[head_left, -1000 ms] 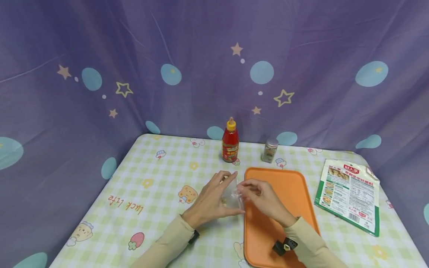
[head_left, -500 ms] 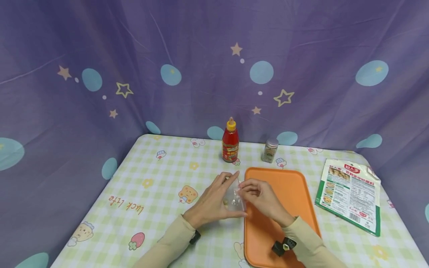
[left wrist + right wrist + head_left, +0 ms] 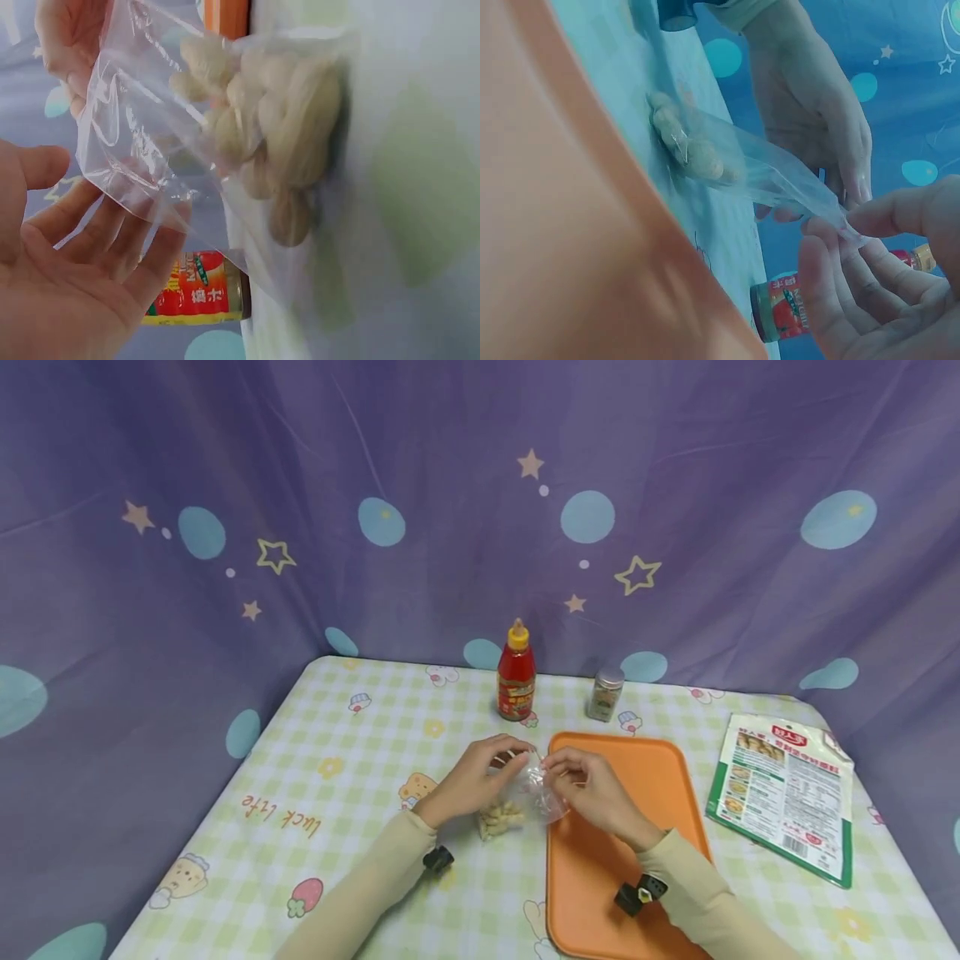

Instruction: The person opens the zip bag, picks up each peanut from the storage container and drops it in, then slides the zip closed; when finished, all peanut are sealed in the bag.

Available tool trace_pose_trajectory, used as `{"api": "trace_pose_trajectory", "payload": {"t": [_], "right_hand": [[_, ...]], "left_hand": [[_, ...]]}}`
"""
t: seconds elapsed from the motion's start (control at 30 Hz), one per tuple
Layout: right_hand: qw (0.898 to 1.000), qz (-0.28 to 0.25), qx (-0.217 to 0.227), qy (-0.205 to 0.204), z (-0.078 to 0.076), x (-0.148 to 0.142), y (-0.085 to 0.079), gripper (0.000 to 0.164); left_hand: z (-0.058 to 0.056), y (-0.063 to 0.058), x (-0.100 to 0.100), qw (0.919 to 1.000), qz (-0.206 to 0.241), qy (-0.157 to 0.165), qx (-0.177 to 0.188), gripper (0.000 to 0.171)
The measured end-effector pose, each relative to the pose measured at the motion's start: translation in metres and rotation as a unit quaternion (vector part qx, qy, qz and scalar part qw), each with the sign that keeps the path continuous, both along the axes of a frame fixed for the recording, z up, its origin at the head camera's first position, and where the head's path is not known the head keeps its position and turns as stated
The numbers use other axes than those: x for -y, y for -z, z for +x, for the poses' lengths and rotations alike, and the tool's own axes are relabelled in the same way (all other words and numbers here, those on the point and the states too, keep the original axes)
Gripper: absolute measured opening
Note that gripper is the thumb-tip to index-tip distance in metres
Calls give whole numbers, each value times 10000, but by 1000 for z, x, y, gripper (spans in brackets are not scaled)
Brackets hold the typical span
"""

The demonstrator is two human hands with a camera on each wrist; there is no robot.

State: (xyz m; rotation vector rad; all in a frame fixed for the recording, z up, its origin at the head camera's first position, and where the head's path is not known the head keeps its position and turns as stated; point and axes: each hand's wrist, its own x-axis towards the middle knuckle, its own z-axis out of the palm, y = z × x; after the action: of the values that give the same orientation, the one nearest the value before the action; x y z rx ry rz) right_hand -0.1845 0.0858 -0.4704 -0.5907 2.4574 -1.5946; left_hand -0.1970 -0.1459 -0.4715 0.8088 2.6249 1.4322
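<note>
A clear plastic bag (image 3: 142,135) stands on the table between the hands, with several peanuts (image 3: 292,112) in their shells bunched at its bottom. My right hand (image 3: 596,789) pinches the bag's top edge between thumb and fingertips, as the right wrist view shows. The left hand (image 3: 472,781) is at the bag's other side. In the left wrist view its fingers (image 3: 97,232) extend behind the film and touch it, while its thumb (image 3: 45,165) stands apart from it. The peanuts (image 3: 501,818) show just below the left hand in the head view.
An orange tray (image 3: 652,777) lies under the right forearm. Behind the hands stand a red sauce bottle (image 3: 516,685) with a yellow cap and a small spice jar (image 3: 604,697). A white and green food packet (image 3: 787,793) lies flat at the right.
My left hand has shifted up and its thumb has left the bag's lower edge. More of the bag and its peanuts now shows. The right hand keeps its pinch, moving slightly right.
</note>
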Motion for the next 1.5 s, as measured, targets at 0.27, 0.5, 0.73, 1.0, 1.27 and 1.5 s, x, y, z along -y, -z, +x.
{"api": "trace_pose_trajectory", "payload": {"t": [0.27,0.5,0.73,1.0,1.27,1.5], "right_hand": [[9995,188,-240,-94,-15,0,-3,14],[9993,294,-77,-199,-23,2,-1,13],[9990,225,-133,-358,-26,6,0,18],[9979,310,-79,-561,-30,18,1,17],[9972,149,93,-728,-35,33,-2,18],[9971,16,383,-656,-40,42,-1,24]], "left_hand": [[-15,-1,-1,9993,160,146,291,22],[-11,2,0,9992,103,65,374,22],[-1,6,5,9991,-83,-125,392,28],[9,9,14,9963,176,-664,524,28],[11,10,19,9873,838,-1286,402,20],[11,7,20,9812,1030,-1567,461,16]]}}
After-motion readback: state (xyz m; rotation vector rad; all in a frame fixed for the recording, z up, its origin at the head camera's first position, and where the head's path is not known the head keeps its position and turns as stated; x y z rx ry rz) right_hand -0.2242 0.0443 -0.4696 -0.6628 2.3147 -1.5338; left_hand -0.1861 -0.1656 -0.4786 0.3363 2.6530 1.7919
